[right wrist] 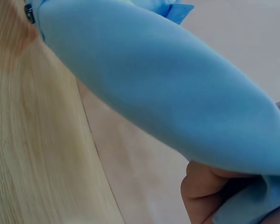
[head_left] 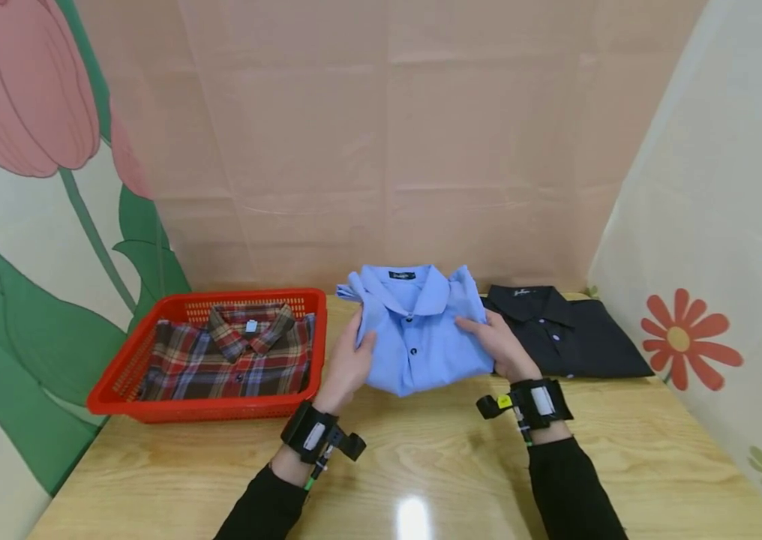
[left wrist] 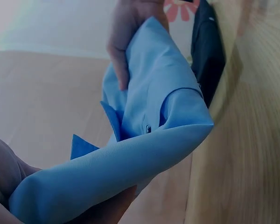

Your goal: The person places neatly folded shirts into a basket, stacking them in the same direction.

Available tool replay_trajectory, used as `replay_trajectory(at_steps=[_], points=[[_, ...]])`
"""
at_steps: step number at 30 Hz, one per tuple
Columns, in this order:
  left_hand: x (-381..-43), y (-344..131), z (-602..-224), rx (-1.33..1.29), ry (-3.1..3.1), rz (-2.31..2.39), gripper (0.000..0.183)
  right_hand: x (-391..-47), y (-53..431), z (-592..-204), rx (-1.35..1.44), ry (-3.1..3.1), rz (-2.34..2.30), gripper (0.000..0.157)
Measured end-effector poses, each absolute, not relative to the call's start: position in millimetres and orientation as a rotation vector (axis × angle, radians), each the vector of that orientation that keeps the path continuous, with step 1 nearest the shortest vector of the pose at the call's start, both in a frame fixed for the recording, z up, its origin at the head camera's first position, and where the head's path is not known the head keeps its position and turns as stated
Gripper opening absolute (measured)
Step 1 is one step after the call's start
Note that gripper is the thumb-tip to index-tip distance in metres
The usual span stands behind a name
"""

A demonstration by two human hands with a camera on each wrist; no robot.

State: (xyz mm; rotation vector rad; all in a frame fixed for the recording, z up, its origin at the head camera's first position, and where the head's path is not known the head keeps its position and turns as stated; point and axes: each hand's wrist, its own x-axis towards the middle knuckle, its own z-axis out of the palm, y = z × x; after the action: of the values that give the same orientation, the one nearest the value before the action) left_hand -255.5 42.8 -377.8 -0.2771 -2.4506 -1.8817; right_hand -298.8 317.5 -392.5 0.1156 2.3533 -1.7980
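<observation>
A folded light blue shirt (head_left: 391, 337) with dark buttons and a dark collar label is held up off the table between both hands. My left hand (head_left: 349, 364) grips its left side, thumb on the front and the other fingers behind. On the opposite side, my right hand (head_left: 502, 345) pinches the edge in the same way. In the left wrist view the blue shirt (left wrist: 116, 158) bends into a thick fold across the hand. The right wrist view shows fingers (right wrist: 203, 186) curled under the cloth's edge.
At the left stands a red plastic basket (head_left: 219, 409) holding a folded plaid shirt (head_left: 226, 367). A folded black shirt (head_left: 570, 345) lies at the right, partly behind my right hand. The wooden table (head_left: 381, 457) meets a pinkish backdrop behind.
</observation>
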Motion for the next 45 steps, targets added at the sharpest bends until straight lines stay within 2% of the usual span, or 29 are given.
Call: replay_trajectory(at_steps=[15, 25, 34, 45], points=[[-257, 4, -361, -0.216, -2.441, -2.034, 0.059, -294, 296, -387, 0.029, 2.378, -1.817, 0.070], [-255, -18, -354, -0.197, -2.530, -1.979, 0.059, -287, 271, -383, -0.011, 2.369, -1.877, 0.060], [-254, -47, -346, -0.217, -2.480, -2.149, 0.057, -279, 256, -376, -0.058, 2.290, -1.931, 0.061], [-248, -82, -335, -0.226, -2.609, -2.045, 0.058, -271, 235, -375, -0.195, 2.310, -1.893, 0.061]])
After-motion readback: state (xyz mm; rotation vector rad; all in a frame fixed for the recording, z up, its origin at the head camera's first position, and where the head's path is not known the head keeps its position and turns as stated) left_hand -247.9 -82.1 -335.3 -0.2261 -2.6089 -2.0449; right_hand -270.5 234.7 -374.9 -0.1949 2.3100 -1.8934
